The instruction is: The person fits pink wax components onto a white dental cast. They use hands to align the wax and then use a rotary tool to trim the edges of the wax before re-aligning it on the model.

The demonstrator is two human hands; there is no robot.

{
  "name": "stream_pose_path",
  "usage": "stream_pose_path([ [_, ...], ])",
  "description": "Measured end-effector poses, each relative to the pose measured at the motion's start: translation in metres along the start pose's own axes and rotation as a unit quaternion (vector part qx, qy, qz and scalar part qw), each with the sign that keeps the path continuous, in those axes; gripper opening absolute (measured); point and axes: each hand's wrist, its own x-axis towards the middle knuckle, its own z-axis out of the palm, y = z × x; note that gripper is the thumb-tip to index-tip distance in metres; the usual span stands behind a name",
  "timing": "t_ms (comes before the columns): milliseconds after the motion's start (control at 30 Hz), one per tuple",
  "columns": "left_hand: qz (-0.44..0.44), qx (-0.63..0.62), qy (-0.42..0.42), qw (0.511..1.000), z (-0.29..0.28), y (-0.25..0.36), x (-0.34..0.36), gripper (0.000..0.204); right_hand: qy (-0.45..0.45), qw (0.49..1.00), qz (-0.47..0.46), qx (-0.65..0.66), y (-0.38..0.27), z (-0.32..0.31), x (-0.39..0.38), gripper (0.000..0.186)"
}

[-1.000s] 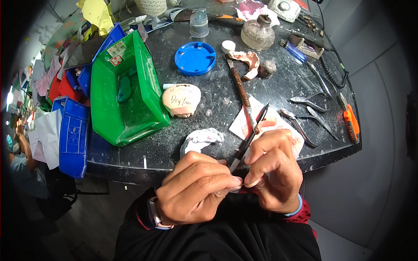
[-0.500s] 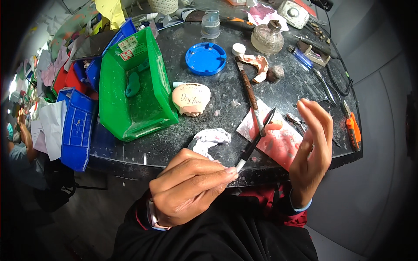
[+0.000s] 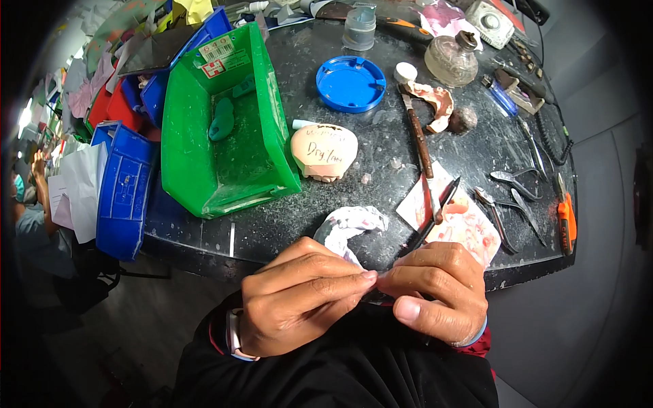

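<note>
My left hand (image 3: 306, 296) is closed in a pinch, thumb against fingertips. My right hand (image 3: 435, 289) has its fingers curled in, and its fingertips meet those of the left just past the table's front edge. Whatever lies between them is too small or hidden to make out. Beyond the left hand lies a white, horseshoe-shaped piece (image 3: 347, 228). A black pen (image 3: 445, 204) rests across a pink-stained sheet (image 3: 469, 228) behind the right hand, its near end hidden by that hand. Next to the pen lies a wooden-handled knife (image 3: 420, 146).
A green bin (image 3: 235, 160) with teal pieces stands left, beside a blue bin (image 3: 122, 197). A plaster dental model (image 3: 324, 151), blue lid (image 3: 350, 85) and pink dental arch (image 3: 439, 105) lie farther back, near a glass burner bottle (image 3: 452, 60). Pliers (image 3: 496, 214) and orange-handled cutters (image 3: 566, 221) lie right.
My right hand has come down and left from its raised, spread pose, curling its fingers to meet my left fingertips. The view has shifted, so the table's things appear farther right.
</note>
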Motion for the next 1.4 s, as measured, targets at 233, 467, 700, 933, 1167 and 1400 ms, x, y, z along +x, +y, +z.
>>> stream_pose_path([
  [233,-0.065,-0.068,-0.031,0.995,-0.002,0.007,0.001,0.022,0.033,0.999,0.008,0.008,0.006,0.018,-0.008,0.052],
  [467,-0.045,-0.088,-0.012,0.995,-0.005,0.002,0.002,0.024,0.051,0.996,0.065,0.036,-0.001,0.013,-0.007,0.049],
  [700,-0.104,0.161,-0.063,0.979,-0.02,0.015,0.01,0.069,0.109,0.988,0.105,-0.015,0.01,0.017,-0.005,0.063],
  [933,-0.159,0.114,-0.156,0.968,-0.007,-0.003,0.008,0.088,0.074,0.985,0.153,-0.01,0.01,0.018,-0.006,0.054],
  [1167,-0.03,-0.097,-0.078,0.992,0.005,-0.008,-0.002,0.073,0.057,0.986,0.134,-0.075,0.005,0.004,-0.005,0.013],
  [1400,-0.003,-0.127,-0.067,0.99,0.006,-0.016,-0.016,0.062,0.046,0.995,0.068,-0.059,0.002,0.004,-0.006,0.013],
])
